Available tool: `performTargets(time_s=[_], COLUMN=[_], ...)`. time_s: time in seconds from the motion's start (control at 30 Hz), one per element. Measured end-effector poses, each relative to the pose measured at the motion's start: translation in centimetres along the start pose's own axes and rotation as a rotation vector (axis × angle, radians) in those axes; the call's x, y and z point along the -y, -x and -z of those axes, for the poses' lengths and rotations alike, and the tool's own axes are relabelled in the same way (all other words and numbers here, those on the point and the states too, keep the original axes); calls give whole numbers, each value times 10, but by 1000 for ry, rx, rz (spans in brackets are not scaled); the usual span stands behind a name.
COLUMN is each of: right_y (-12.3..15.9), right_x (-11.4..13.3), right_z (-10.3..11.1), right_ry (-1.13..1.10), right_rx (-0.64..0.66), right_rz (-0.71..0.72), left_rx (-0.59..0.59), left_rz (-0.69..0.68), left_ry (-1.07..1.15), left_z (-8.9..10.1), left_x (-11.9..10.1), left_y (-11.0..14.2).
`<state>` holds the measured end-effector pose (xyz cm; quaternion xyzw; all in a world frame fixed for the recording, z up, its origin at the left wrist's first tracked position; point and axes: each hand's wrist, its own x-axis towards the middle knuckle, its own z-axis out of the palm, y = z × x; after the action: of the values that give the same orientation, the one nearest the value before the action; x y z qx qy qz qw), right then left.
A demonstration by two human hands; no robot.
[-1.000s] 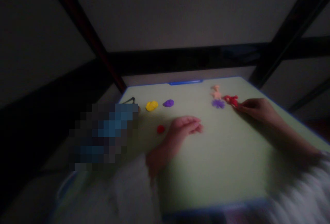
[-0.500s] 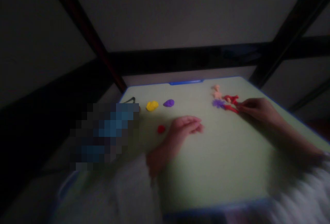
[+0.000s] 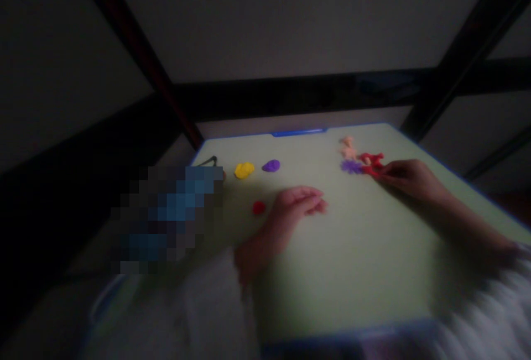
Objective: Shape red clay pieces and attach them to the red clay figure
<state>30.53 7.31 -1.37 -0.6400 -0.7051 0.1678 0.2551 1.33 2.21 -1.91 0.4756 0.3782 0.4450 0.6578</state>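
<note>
My right hand (image 3: 409, 177) is closed, its thumb and fingertips pinching a red strip of modelling clay (image 3: 371, 171) at the right of the pale board. The strip's left end is beside a spiky purple clay shape (image 3: 352, 167); whether they touch is unclear. Just behind are another red clay shape (image 3: 376, 158) and a flesh-coloured clay shape (image 3: 348, 150) like a small figure. My left hand (image 3: 301, 201) lies in the middle of the board, fingers curled together and nothing visible in them. A red clay lump (image 3: 259, 207) sits left of that wrist.
A yellow clay lump (image 3: 244, 170) and a purple clay lump (image 3: 271, 166) lie on the board (image 3: 344, 271) toward its back left. A blue strip (image 3: 299, 132) runs along the far edge. At the left, a pixelated area (image 3: 182, 205) hides something, with a dark thin bar (image 3: 208, 161) beside it.
A second ago the red pieces showed as one cluster by my right fingertips. The strip in my fingers then appeared in front of it and has moved slightly up. My left hand has stayed put.
</note>
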Motion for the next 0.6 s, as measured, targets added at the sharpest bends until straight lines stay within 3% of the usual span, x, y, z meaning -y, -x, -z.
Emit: performTargets(time_s=[0.27,0.6], right_y=[0,-4], right_x=[-4,-16], right_z=[8,6], right_ry=[54,65], right_rx=[-101,-86], right_rz=[-47,-66], left_rx=[15,9], left_rz=[-13,-9], left_ry=[-4,-5], left_z=[2,1], left_x=[1,2], left_y=[1,0])
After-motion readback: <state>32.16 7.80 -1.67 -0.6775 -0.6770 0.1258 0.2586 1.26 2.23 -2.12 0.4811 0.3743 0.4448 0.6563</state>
